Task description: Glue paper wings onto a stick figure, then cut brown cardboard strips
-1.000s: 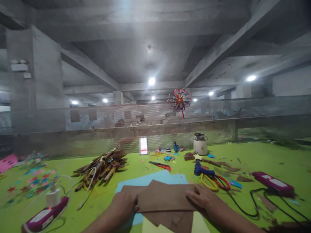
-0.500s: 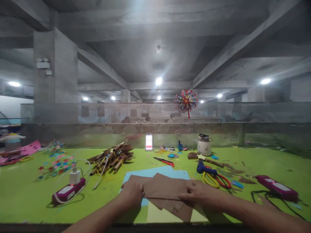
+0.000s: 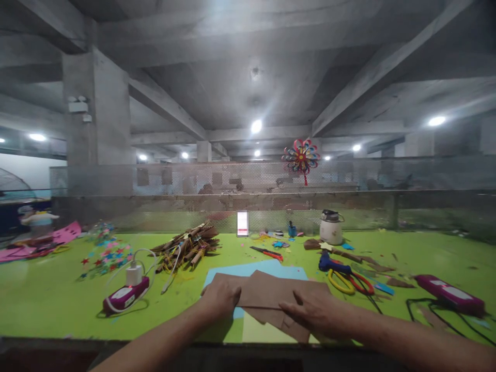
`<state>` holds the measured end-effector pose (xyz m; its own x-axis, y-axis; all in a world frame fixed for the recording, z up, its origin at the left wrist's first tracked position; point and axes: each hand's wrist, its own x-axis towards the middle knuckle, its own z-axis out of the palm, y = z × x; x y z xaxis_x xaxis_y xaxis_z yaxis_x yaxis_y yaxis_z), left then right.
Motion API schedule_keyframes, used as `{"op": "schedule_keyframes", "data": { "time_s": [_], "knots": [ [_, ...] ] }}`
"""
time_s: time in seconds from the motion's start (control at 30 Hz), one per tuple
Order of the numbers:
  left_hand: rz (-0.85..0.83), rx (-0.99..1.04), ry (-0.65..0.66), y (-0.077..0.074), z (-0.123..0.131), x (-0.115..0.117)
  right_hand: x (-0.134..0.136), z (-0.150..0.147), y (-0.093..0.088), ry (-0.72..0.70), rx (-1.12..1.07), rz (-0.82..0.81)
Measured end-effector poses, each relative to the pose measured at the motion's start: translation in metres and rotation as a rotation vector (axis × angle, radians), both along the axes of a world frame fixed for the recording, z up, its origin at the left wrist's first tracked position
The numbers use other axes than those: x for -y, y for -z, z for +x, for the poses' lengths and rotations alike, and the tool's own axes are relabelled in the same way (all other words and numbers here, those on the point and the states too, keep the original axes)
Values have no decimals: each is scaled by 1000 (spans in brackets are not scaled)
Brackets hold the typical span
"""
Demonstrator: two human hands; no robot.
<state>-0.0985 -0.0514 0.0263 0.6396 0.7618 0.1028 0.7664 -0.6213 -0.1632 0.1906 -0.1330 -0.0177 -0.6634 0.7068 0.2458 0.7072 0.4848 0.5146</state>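
Note:
Folded brown paper (image 3: 267, 292) lies in front of me, with a straight crease along its near side and a jagged flap below. My left hand (image 3: 221, 300) is closed on the paper's left part, knuckles up. Over the right part, my right hand (image 3: 310, 310) rests with thumb and fingers spread apart. Under the brown paper are a light blue sheet (image 3: 253, 268) and a pale yellow sheet (image 3: 256, 330). A hot glue gun (image 3: 333, 265), mostly dark blue, and yellow-handled scissors (image 3: 341, 283) lie beyond my right hand.
Bundled brown paper rolls (image 3: 189, 245) lie left of centre, near a purple power strip (image 3: 126, 297). Red-handled scissors (image 3: 267, 253) and a phone (image 3: 242, 223) are farther back. At right stand a white jug (image 3: 330, 230) and another purple strip (image 3: 449, 294). A pinwheel (image 3: 301, 156) hangs behind.
The view has shifted, so the scene sits slightly right and higher. My right hand's thumb and fingers have spread wider on the brown paper; my left hand keeps its place on it.

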Motion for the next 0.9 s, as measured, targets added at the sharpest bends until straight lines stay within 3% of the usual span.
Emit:
{"op": "schedule_keyframes", "data": {
  "time_s": [0.23,0.37,0.57,0.77,0.9],
  "knots": [
    [45,-19,6,0,0,0,-2,3,3,27,25,-10],
    [71,-31,-13,3,0,-4,-3,7,7,-36,5,-7],
    [121,-114,-2,7,6,-11,7,7,-10,-42,-56,-154],
    [89,-161,493,3,20,-11,11,8,-20,-18,25,-160],
    [93,-182,591,-1,30,-2,13,5,-31,14,65,-212]
  ]
}}
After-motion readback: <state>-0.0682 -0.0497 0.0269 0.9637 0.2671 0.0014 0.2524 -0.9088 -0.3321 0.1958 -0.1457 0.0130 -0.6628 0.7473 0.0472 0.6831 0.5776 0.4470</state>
